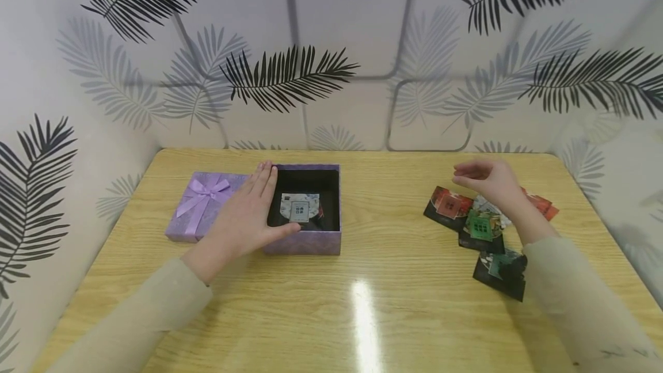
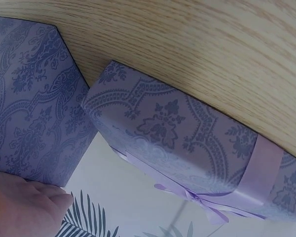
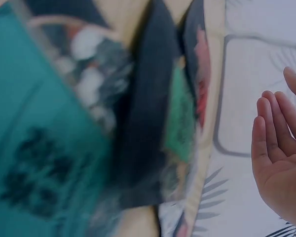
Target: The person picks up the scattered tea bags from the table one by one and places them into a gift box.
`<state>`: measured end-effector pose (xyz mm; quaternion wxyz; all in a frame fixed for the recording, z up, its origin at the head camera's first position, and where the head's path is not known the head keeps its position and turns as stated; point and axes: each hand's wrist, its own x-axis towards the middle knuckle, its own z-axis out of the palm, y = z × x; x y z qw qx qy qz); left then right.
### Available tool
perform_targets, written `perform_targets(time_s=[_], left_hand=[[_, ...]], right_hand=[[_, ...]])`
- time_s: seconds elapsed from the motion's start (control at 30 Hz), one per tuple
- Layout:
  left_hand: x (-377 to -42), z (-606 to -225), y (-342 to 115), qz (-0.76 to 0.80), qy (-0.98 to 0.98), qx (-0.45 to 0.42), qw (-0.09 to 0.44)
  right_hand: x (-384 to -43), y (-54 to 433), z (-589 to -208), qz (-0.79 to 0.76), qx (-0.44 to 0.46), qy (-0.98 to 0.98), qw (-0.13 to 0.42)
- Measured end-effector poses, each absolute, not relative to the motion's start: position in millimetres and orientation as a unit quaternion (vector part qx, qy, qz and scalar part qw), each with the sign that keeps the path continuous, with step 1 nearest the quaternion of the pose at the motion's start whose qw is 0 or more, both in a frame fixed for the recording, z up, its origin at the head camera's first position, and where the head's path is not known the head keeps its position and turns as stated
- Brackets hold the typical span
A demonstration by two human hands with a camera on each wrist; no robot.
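My left hand rests on the left rim of a purple patterned box, fingers stretched toward the back corner and thumb over the front edge. Inside the box lies a flat packet with a pale label. To the right, my right hand is above several small packets, its fingers gently bent and apart from the thumb, with nothing between them. Below it are a red-labelled packet, a green-labelled packet and a teal-labelled packet. Part of the pile is hidden behind the right hand and wrist.
A purple lid with a ribbon bow lies left of the box, partly behind my left hand. Red packets show right of the right wrist. A leaf-patterned wall stands at the back of the wooden table.
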<state>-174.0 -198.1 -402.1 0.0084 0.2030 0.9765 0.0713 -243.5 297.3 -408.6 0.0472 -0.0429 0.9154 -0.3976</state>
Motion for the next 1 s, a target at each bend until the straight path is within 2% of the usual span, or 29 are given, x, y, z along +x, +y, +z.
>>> perform_targets(time_s=[0.37,1.0], left_hand=[[-174,-399,-198,0.068,0.977,0.200,0.014],[-174,-401,-198,0.070,0.977,0.201,0.014]], right_hand=[[-238,314,-425,-0.389,-0.033,0.916,0.097],[-237,321,-447,-0.363,-0.072,0.921,0.120]])
